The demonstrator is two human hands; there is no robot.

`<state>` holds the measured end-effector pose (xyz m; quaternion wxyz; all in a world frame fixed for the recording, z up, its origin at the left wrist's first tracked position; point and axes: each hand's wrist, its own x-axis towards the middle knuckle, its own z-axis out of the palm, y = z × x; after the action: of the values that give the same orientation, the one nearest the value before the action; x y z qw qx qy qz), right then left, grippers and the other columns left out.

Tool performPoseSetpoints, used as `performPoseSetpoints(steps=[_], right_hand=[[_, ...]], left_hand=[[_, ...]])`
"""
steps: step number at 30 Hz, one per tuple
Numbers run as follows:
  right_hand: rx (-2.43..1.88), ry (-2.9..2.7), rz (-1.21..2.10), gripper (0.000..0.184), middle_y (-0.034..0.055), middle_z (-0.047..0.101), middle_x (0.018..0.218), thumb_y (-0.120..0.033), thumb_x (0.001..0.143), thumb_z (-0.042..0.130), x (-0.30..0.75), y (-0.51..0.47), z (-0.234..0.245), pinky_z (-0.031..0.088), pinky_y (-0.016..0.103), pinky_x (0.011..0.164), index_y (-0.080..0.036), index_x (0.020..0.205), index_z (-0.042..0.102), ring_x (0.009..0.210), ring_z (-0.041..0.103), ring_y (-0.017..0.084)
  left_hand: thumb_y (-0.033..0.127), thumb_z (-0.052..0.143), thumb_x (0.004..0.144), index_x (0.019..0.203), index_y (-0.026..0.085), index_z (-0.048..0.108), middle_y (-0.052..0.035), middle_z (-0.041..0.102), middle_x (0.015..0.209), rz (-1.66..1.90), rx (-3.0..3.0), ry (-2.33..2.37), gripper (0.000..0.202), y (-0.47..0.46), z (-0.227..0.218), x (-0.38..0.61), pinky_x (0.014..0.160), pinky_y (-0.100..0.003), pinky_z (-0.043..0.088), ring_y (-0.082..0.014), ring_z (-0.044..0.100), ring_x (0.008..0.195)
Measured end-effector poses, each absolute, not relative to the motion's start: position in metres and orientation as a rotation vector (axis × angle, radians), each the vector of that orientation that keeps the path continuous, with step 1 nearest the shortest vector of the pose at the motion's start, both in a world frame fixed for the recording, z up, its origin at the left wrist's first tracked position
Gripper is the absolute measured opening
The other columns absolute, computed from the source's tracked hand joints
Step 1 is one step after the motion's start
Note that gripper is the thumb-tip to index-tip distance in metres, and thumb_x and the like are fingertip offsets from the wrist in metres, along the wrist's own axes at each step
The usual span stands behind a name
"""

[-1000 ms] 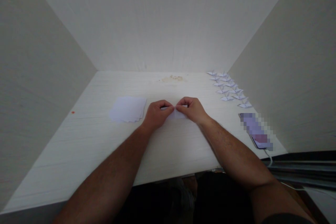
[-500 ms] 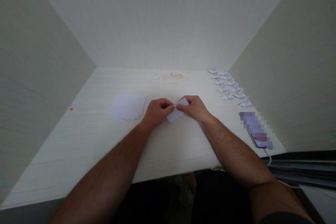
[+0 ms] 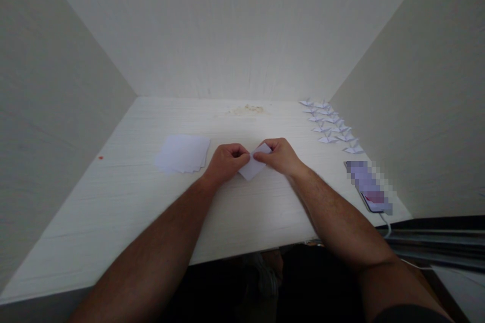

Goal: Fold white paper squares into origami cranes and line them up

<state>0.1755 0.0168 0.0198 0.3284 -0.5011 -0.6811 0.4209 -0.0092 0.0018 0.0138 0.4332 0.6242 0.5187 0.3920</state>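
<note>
Between my two hands is a small folded piece of white paper (image 3: 250, 169), tilted and held over the middle of the table. My left hand (image 3: 229, 159) pinches its left side, thumb and forefinger closed at the upper edge. On the other side my right hand (image 3: 279, 155) grips the paper's right corner, its thumb lying across the front face. The fingers behind the paper are hidden. To the left of my left hand lies a loose, fanned stack of white paper sheets (image 3: 184, 153).
Several folded paper cranes (image 3: 329, 121) stand in rows at the back right of the white table (image 3: 125, 202). A phone (image 3: 367, 186), its screen pixelated, lies near the right edge with a cable (image 3: 386, 225) attached. Walls rise behind and on both sides. Pale crumb-like marks (image 3: 248, 110) show at the back.
The folded paper's lower corner now reaches slightly lower, showing more of its face. Both hands keep their grip almost in place. The view has shifted a little.
</note>
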Motion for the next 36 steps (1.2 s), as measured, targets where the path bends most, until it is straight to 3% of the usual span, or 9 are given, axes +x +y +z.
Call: performPoseSetpoints(steps=[12, 19, 28, 36], right_hand=[[-1.287, -1.794, 1.079, 0.021, -0.0004, 0.061, 0.062, -0.035, 0.071, 0.07, 0.176, 0.017, 0.016, 0.035, 0.02, 0.048, -0.014, 0.069, 0.067, 0.054, 0.049, 0.009], [-1.167, -1.718, 1.189, 0.031, 0.0004, 0.067, 0.068, -0.037, 0.079, 0.064, 0.171, 0.014, 0.012, 0.043, 0.023, 0.053, -0.018, 0.1, 0.076, 0.054, 0.053, 0.009], [-1.036, -1.716, 1.066, 0.018, 0.0012, 0.073, 0.074, -0.021, 0.071, 0.065, 0.173, 0.011, 0.009, 0.048, 0.026, 0.061, -0.021, 0.085, 0.078, 0.063, 0.061, 0.012], [-0.93, -1.732, 1.067, 0.012, 0.0026, 0.075, 0.08, -0.021, 0.071, 0.069, 0.173, 0.011, 0.01, 0.051, 0.027, 0.066, -0.022, 0.081, 0.077, 0.072, 0.067, 0.014]], left_hand=[[0.029, 0.061, 0.068, 0.062, 0.015, 0.064, 0.0014, 0.058, 0.056, 0.983, 1.578, 1.307, 0.015, 0.001, 0.014, -0.009, 0.049, -0.021, 0.036, -0.0105, 0.049, 0.053], [0.028, 0.06, 0.066, 0.059, 0.016, 0.06, 0.0036, 0.053, 0.054, 1.054, 1.43, 1.345, 0.014, 0.001, 0.015, -0.009, 0.048, -0.022, 0.034, -0.0094, 0.045, 0.05], [0.03, 0.063, 0.063, 0.058, 0.016, 0.061, 0.0038, 0.052, 0.054, 1.11, 1.28, 1.324, 0.015, 0.003, 0.013, -0.009, 0.049, -0.023, 0.033, -0.0098, 0.043, 0.05], [0.03, 0.065, 0.061, 0.058, 0.016, 0.06, 0.0048, 0.051, 0.052, 1.147, 1.175, 1.286, 0.015, 0.003, 0.012, -0.007, 0.048, -0.023, 0.032, -0.0092, 0.042, 0.049]])
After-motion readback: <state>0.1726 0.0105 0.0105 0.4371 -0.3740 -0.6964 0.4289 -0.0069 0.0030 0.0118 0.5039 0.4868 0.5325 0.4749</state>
